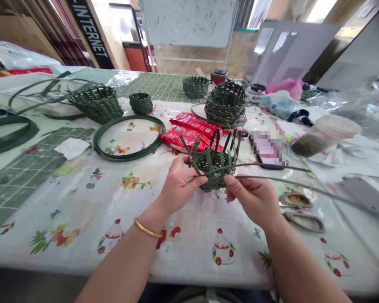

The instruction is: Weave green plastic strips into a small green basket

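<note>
A small dark green woven basket (210,162) stands before me on the table, several flat upright strips sticking up from its rim. My left hand (185,181) grips the basket's left side, thumb pressed against the weave in front. On the right, my right hand (249,193) pinches a thin green weaving strip (290,181) close to the basket wall. That strip runs out to the right, and another thin strip (265,166) passes above it from the basket's front. The fingers behind the basket are hidden.
Red packets (189,134) lie just behind the basket. A coil of green strip (129,158) is at left. Finished-looking woven baskets (225,103) stand farther back. Scissors (305,223), a phone (268,151) and a tilted plastic cup (331,130) are at right.
</note>
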### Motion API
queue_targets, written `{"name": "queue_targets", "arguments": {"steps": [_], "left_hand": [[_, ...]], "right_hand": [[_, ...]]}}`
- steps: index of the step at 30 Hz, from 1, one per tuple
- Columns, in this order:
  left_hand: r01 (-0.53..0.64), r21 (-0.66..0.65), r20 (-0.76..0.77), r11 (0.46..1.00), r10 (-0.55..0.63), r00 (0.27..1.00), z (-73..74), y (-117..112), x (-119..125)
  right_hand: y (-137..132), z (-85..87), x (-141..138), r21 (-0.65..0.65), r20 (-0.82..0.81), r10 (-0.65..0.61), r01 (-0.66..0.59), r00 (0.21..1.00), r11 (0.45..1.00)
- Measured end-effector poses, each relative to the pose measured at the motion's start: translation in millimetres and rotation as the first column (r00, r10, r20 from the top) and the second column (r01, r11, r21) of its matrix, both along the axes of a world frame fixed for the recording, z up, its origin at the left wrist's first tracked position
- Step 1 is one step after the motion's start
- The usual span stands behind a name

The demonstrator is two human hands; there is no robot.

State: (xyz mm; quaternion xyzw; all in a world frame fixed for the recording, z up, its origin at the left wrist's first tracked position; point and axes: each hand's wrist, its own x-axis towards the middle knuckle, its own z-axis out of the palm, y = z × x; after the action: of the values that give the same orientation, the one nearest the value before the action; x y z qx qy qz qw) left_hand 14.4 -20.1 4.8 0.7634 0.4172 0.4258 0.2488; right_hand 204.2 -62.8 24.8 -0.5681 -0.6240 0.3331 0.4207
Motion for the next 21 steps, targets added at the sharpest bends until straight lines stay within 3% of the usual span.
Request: {"name": "queue_targets", "arguments": {"steps": [5,8,14,18,21], "left_hand": [[-0.155,0.148,-0.119,0.977,0.173,0.978,-3.4,-2.1,1.6],[-0.157,0.216,-0.181,0.964,0.198,0.963,-5.5,-3.8,3.8],[-0.110,0.177,-0.159,0.978,0.139,0.977,-4.0,-6.8,8.7],[-0.177,0.071,0.009,0.982,0.176,0.984,-2.0,-8.8,12.0],[-0.211,-0.026,0.152,0.977,0.213,0.965,-2.0,-9.6,14.1]], "right_hand": [[-3.5,2.6,-11.2,-0.037,-0.273,0.020,-0.031,0.962,0.999],[-1.8,0.1,-16.0,-0.075,-0.405,0.034,-0.070,0.914,0.995],[-0.1,-10.7,-16.1,0.103,-0.282,0.016,0.013,0.959,0.995],[-0.7,-13.1,-18.7,0.305,-0.139,0.032,0.012,0.990,0.952],[-0.6,-14.3,-24.5,0.364,-0.218,0.083,0.002,0.973,0.931]]}}
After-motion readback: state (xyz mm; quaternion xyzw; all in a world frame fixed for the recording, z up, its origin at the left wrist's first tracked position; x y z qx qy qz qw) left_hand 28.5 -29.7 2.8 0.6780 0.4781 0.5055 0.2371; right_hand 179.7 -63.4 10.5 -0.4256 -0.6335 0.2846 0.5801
